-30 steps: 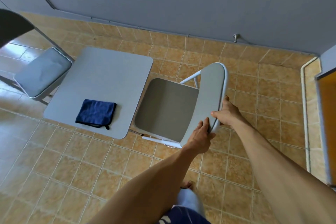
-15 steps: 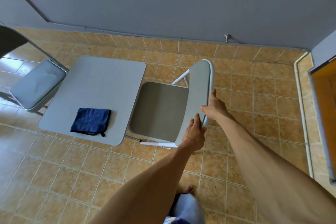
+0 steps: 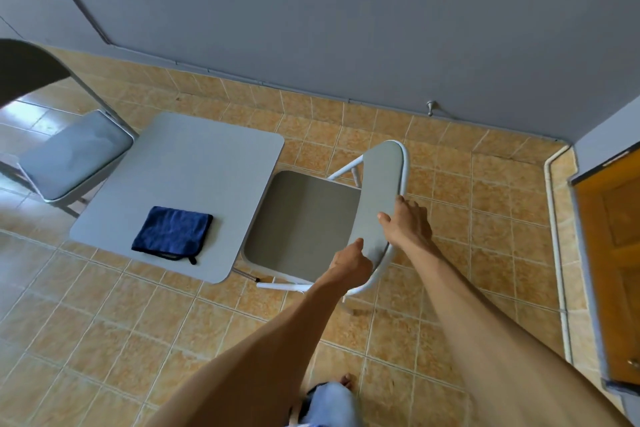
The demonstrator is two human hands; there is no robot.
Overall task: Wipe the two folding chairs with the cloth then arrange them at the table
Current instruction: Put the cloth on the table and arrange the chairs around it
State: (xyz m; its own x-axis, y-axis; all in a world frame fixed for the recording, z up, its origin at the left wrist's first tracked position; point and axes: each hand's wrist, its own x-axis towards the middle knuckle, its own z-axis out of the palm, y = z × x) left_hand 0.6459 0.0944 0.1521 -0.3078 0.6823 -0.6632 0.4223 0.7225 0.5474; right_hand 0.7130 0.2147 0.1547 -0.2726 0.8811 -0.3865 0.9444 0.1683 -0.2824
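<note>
A grey folding chair with a white frame stands unfolded at the right side of the small grey table, its seat edge touching or slightly under the tabletop. My left hand grips the near end of its backrest. My right hand holds the backrest's outer edge a little farther along. A folded dark blue cloth lies on the table's near part. The second folding chair, with a grey padded seat and dark back, stands at the table's left side.
The floor is tan tile. A grey wall runs along the back with a small door stop. An orange wooden door and a white pipe line the right side. My foot shows at the bottom.
The chair has shifted left with both hands on its backrest, closing the gap to the table's right edge. The cloth and the left chair have stayed in place.
</note>
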